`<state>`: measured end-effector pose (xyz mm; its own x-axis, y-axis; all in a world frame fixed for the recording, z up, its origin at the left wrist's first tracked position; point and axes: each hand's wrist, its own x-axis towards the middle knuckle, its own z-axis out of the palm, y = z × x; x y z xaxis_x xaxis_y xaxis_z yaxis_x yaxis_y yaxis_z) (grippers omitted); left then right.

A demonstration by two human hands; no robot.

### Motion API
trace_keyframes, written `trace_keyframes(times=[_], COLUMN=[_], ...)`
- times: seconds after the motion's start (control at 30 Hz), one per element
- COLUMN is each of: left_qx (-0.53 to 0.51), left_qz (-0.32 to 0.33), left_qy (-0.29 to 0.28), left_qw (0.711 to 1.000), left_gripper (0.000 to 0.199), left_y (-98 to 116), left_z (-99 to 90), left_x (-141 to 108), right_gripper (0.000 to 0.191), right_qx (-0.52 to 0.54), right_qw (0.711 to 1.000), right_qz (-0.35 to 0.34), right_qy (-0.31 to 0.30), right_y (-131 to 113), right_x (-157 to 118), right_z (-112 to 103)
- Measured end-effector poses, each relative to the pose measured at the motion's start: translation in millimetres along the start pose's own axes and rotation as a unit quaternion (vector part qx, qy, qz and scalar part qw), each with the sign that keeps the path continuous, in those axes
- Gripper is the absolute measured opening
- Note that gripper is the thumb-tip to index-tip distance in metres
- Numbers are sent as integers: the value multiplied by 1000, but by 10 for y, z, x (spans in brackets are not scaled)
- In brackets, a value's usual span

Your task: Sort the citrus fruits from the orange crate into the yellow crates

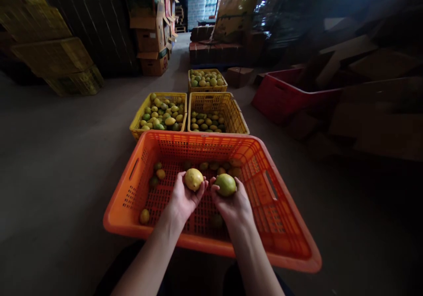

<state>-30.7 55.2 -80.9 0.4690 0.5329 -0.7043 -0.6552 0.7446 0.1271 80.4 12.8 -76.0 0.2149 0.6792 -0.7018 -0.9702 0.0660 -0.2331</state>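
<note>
My left hand (185,201), palm up, has its fingers curled round a yellow lemon (194,179). Close beside it, my right hand (234,205) cups a green lemon (226,185), also palm up. Both hands are above the inside of a large orange plastic crate (124,185). On the crate's slotted floor lie several loose lemons, among them a yellowish lemon (144,216) at the near left and a yellowish lemon (161,174) farther back. More dark, shaded lemons rest along the far wall. My forearms hide part of the near side.
Beyond the orange crate stand a full yellow crate (134,126), a partly filled yellow crate (239,115) and a farther yellow crate (208,88), all with lemons. At right is a red crate (277,95) among cardboard. Stacked cartons (148,40) and yellow crates (62,53) stand at left.
</note>
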Motion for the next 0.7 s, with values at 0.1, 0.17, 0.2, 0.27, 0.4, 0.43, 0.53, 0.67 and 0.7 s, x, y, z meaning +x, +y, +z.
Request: trace_keyframes(times=[0.1,0.17,0.2,0.27,0.4,0.43,0.53,0.67,0.7], left_qx=[0,-3,-8,-22,-40,-42,-45,-50,-51], left_qz=[1,4,4,4,9,10,7,-1,-1], left_qy=[1,9,13,16,27,31,35,34,35], left_qw=[1000,1000,1000,1000,999,999,998,998,998], left_gripper=[25,25,24,24,24,24,23,22,22], left_y=[-2,-4,-5,-7,-13,-14,-15,-14,-15], left_z=[-6,-11,-14,-20,-27,-26,-20,-17,-19], left_x=[12,19,24,35,61,65,63,55,56], right_gripper=[16,17,18,18,18,18,18,21,21], right_qx=[-17,-21,-20,-20,-34,-36,-34,-30,-30], right_qw=[999,999,999,1000,997,996,996,997,997], right_qz=[-16,-15,-8,12,61,68,76,71,66], right_qy=[-29,-29,-26,-21,-36,-39,-34,-16,-14], right_y=[-12,-10,-5,11,50,56,57,43,43], right_x=[-17,-14,-8,5,19,18,11,6,5], right_z=[2,-1,-3,-9,-16,-17,-17,-17,-16])
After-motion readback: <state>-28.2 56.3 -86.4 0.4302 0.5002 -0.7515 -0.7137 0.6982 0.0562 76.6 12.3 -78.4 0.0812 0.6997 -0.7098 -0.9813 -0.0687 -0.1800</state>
